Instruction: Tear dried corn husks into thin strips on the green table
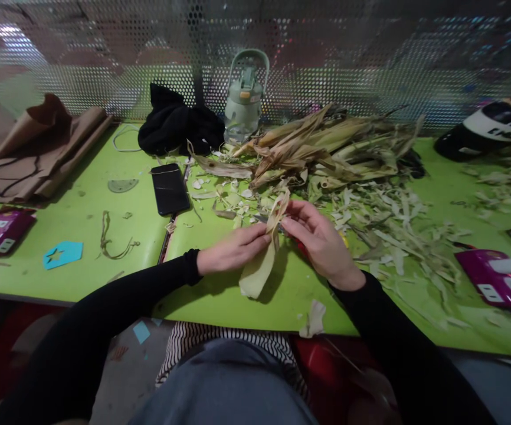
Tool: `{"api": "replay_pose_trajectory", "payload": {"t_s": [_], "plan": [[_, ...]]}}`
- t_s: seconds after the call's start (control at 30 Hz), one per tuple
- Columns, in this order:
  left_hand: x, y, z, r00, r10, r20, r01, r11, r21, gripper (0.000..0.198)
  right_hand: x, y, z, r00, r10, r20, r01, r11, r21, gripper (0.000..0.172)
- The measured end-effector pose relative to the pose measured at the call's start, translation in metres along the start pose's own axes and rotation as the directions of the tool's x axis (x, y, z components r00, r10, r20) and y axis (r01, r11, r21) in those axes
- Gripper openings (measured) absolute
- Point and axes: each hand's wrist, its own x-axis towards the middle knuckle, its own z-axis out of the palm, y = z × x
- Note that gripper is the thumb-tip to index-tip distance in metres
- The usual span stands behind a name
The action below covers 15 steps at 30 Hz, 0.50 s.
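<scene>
A pale dried corn husk (259,273) hangs at a slant between my hands, over the front part of the green table. My left hand (236,245) pinches it from the left side, fingers stretched across its middle. On the other side, my right hand (320,239) has its thumb and fingertips closed at the husk's narrow, folded upper part. A grey metal blade (261,218) shows just behind the husk, and something red is partly visible under my right hand; whether that hand touches them I cannot tell. A large pile of dry husks (326,150) lies behind my hands.
Husk scraps (388,230) spread to the right. A black phone (170,189), black cloth (180,121) and green water bottle (243,103) are left of the pile. Brown paper (56,147) lies far left, a dark bottle (490,127) far right. A perforated metal screen (149,59) stands behind.
</scene>
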Motion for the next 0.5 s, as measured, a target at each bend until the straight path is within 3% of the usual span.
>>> {"api": "replay_pose_trajectory", "payload": {"t_s": [0.1, 0.2, 0.33, 0.5], "plan": [[-0.002, 0.004, 0.001, 1.000, 0.009, 0.003, -0.009, 1.000, 0.007, 0.022, 0.000, 0.001, 0.001, 0.999, 0.043, 0.033, -0.046, 0.992, 0.119, 0.038], [-0.001, 0.004, 0.005, 1.000, 0.013, -0.007, -0.012, 0.997, 0.070, 0.020, 0.000, 0.002, 0.002, 0.995, 0.090, 0.039, -0.095, 0.982, 0.162, 0.033], [0.001, 0.001, 0.013, 1.000, 0.014, -0.025, -0.010, 0.987, 0.159, 0.020, -0.001, 0.005, 0.002, 0.997, 0.055, -0.046, -0.045, 0.979, 0.197, 0.016], [0.001, -0.002, 0.018, 0.998, 0.023, 0.062, -0.039, 0.957, 0.286, 0.021, 0.000, 0.007, 0.000, 0.995, 0.041, -0.093, -0.019, 0.974, 0.227, 0.026]]}}
